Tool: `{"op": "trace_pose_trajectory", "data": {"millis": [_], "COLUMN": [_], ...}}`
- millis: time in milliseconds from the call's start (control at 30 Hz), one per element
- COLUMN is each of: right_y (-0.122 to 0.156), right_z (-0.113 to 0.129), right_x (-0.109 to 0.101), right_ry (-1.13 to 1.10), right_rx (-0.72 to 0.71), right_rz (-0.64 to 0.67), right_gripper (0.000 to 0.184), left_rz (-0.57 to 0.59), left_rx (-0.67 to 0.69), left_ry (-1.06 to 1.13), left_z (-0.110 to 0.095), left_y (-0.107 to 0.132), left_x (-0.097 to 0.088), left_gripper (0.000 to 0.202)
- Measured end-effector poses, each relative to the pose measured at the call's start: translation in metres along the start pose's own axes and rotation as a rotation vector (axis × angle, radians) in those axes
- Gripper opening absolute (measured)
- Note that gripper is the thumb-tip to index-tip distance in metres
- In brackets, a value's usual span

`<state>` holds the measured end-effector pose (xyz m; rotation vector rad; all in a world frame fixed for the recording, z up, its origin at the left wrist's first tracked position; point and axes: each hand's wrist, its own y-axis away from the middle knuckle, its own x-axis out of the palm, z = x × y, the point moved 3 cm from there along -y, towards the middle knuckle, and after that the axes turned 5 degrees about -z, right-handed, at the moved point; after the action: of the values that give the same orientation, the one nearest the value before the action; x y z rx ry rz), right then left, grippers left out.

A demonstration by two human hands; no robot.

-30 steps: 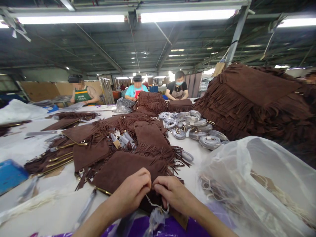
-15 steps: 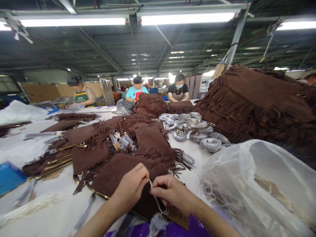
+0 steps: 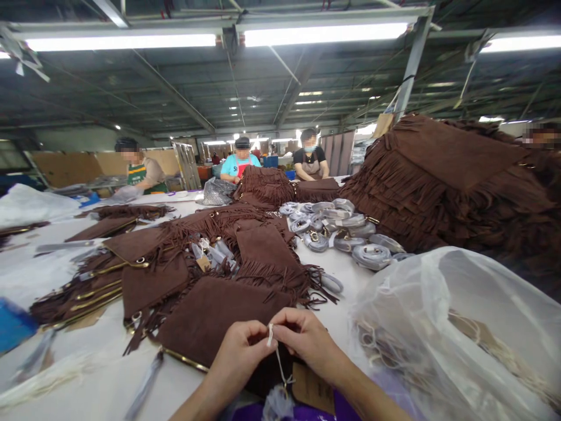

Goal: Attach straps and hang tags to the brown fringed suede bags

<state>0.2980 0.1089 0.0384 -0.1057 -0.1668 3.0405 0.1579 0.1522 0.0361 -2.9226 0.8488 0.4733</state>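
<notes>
My left hand (image 3: 239,354) and my right hand (image 3: 304,339) meet at the near edge of the table, fingertips pinched together on a thin white string (image 3: 277,356). The string runs down to a small ring beside a brown paper tag (image 3: 312,389). Both hands hover over a flat brown suede fringed bag (image 3: 210,318) with a gold zip edge. More of the same brown bags (image 3: 153,275) lie spread out to the left and behind it.
A big clear plastic bag (image 3: 456,333) of tags fills the right foreground. Wrapped coiled straps (image 3: 346,228) lie mid-table. A tall stack of fringed bags (image 3: 442,181) stands at right. Three people (image 3: 239,164) work at the far end. A blue item (image 3: 13,324) sits at left.
My hands have lifted and drawn the white string upward, pinching it higher between both fingertips. The paper tag now shows below my right hand. The view shifted slightly right.
</notes>
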Motion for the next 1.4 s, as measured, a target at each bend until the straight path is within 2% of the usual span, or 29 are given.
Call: {"op": "trace_pose_trajectory", "data": {"millis": [233,500,733,867,967,1033,1100,1200,1300,1400], "right_y": [0.001,-0.002,-0.003,-0.008,-0.004,0.007,0.024,0.048,0.061,0.06], "right_z": [-0.003,-0.004,-0.005,-0.013,-0.014,-0.007,0.0,0.003,0.003,0.008], "right_x": [0.0,0.0,0.002,0.0,-0.01,-0.017,-0.022,-0.028,-0.029,-0.03], "right_ry": [0.013,-0.013,-0.008,0.016,0.222,0.456,0.67,0.86,0.89,0.78], "right_rx": [0.025,0.002,-0.001,0.006,-0.042,-0.135,-0.176,-0.112,-0.114,-0.119], "right_rz": [-0.001,-0.019,-0.013,-0.047,-0.158,-0.192,-0.148,0.01,0.107,0.033], "right_gripper": [0.021,0.021,0.019,0.017,0.005,0.007,0.009,0.01,0.005,0.014], "left_rz": [-0.054,-0.064,-0.022,-0.062,-0.057,-0.043,-0.015,0.033,0.092,0.158], "left_rx": [-0.017,-0.046,-0.061,-0.081,-0.179,-0.23,-0.249,-0.252,-0.23,-0.167], "left_ry": [-0.043,-0.015,0.011,0.027,0.105,0.169,0.215,0.289,0.436,0.536], "left_z": [0.004,0.0,-0.001,0.002,0.003,0.001,-0.001,-0.005,-0.007,-0.012], "left_y": [-0.002,0.0,0.0,0.0,0.002,0.003,0.003,0.004,0.006,0.01], "left_x": [0.001,0.0,0.002,-0.002,-0.006,-0.007,-0.008,-0.008,-0.008,-0.009], "left_gripper": [0.027,0.012,0.031,0.029,0.026,0.024,0.023,0.021,0.023,0.02]}}
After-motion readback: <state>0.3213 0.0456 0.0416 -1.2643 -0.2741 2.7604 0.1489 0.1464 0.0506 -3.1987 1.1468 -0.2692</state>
